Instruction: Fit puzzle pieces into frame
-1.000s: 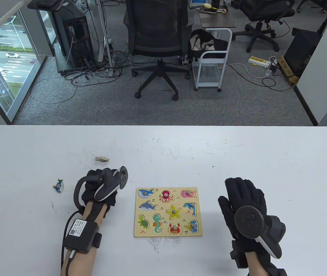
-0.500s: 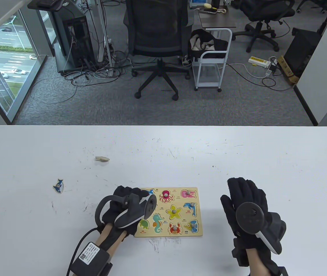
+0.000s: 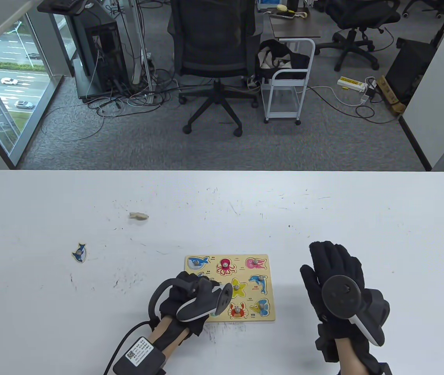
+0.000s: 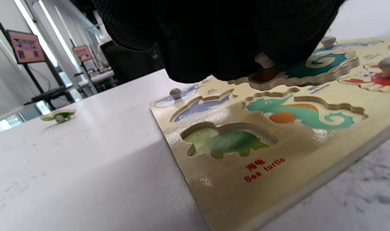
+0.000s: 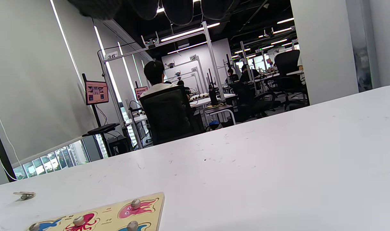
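On the white table [image 3: 50,203], a small blue fish piece [image 3: 79,252] lies far left, and another piece [image 3: 138,215] lies face down farther back. The left hand [image 3: 184,293] hovers over the lower left of the puzzle frame [image 3: 268,287], fingers curled round the knob of a seahorse piece [image 4: 313,65], held just above its matching recess [image 4: 305,112]. The turtle recess [image 4: 227,141] beside it is empty. The right hand [image 3: 333,269] rests flat on the table just right of the frame, fingers straight and together.
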Action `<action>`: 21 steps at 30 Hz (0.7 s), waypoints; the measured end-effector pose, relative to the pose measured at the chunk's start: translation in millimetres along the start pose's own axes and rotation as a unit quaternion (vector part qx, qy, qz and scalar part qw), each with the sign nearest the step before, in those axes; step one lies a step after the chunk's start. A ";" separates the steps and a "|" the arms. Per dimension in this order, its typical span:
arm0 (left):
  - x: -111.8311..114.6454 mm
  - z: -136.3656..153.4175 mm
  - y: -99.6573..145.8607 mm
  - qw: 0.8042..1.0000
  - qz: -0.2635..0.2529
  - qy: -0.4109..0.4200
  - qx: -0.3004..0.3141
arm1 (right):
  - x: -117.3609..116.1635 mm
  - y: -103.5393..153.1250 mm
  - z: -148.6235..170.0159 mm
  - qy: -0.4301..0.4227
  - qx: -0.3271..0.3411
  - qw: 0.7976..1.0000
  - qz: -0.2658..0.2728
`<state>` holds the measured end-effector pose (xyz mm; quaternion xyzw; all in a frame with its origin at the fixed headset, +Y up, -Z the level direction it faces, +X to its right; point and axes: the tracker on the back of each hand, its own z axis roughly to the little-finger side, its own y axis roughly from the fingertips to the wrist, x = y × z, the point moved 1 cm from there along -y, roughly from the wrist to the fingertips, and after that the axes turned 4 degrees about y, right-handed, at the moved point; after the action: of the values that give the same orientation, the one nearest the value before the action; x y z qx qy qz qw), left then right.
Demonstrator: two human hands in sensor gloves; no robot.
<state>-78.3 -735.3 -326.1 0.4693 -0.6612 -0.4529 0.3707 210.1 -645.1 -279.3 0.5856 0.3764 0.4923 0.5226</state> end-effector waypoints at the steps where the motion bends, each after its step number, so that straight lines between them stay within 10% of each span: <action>1: 2.5 -2.0 -1.4 1.000 0.004 -0.003 0.002 | -0.1 -0.1 0.0 0.000 0.000 1.000 0.000; 21: 8.2 -13.7 -6.1 1.000 0.015 -0.026 0.009 | 1.1 0.6 0.4 -0.003 0.001 1.000 -0.003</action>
<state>-66.4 -747.5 -327.0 0.4509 -0.6815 -0.4537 0.3556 210.6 -644.2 -278.4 0.5868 0.3772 0.4885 0.5242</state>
